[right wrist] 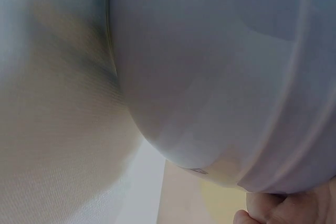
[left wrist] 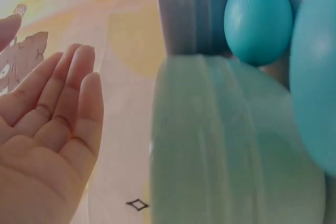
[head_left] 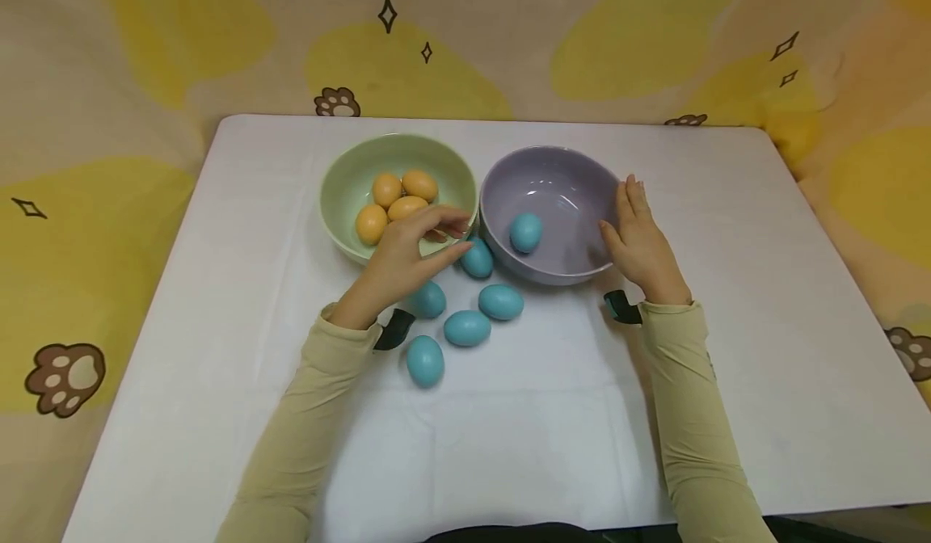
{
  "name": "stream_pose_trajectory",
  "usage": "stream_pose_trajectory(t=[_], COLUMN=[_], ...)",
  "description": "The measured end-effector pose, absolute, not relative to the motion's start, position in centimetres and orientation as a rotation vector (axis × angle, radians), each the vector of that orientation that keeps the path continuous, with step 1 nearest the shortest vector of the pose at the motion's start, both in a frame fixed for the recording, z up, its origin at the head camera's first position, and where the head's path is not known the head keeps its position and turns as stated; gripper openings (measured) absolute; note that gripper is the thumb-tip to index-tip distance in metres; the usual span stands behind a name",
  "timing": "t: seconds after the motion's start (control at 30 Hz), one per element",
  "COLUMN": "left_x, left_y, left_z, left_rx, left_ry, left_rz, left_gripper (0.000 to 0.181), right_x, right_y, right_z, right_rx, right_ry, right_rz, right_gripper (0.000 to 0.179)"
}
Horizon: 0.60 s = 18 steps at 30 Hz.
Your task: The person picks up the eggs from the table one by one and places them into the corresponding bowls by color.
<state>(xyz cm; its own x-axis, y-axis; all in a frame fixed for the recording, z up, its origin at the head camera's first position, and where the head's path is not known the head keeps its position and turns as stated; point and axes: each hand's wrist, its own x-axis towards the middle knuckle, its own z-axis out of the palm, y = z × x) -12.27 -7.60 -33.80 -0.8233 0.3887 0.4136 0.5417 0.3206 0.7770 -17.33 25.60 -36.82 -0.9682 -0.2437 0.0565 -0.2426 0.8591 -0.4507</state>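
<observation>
My left hand (head_left: pixel 400 264) is over the near right rim of a green bowl (head_left: pixel 338 179), its fingers relaxed and thumb apart, holding nothing. Several yellow-orange eggs (head_left: pixel 419 186) lie in that bowl. Just beyond the left thumb, a blue egg (head_left: pixel 476 258) rests on the table between the bowls. My right hand (head_left: pixel 643 248) rests with straight fingers on the right side of a purple bowl (head_left: pixel 575 171), and its fingers (right wrist: pixel 299 208) also show at the bowl's rim in the right wrist view. One blue egg (head_left: pixel 526 232) sits inside the purple bowl.
More blue eggs lie on the white table (head_left: pixel 509 446) in front of the bowls, the nearest blue egg (head_left: pixel 425 361) below the left wrist. The two bowls stand side by side, almost touching. A patterned yellow cloth (head_left: pixel 524 50) hangs behind the table.
</observation>
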Motion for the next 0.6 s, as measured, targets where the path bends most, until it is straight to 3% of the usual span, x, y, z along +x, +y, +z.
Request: stream_pose_trajectory(t=[0.6], left_x=[-8.0], left_y=[-11.6], left_z=[-33.8], left_rx=[-1.025], left_ry=[-2.927], left_rz=[-1.183], left_gripper=[0.029], right_x=[-17.1], right_y=[25.5], right_z=[-36.4], right_rx=[-0.391], right_ry=[3.044], right_rz=[-0.613], right_gripper=[0.065])
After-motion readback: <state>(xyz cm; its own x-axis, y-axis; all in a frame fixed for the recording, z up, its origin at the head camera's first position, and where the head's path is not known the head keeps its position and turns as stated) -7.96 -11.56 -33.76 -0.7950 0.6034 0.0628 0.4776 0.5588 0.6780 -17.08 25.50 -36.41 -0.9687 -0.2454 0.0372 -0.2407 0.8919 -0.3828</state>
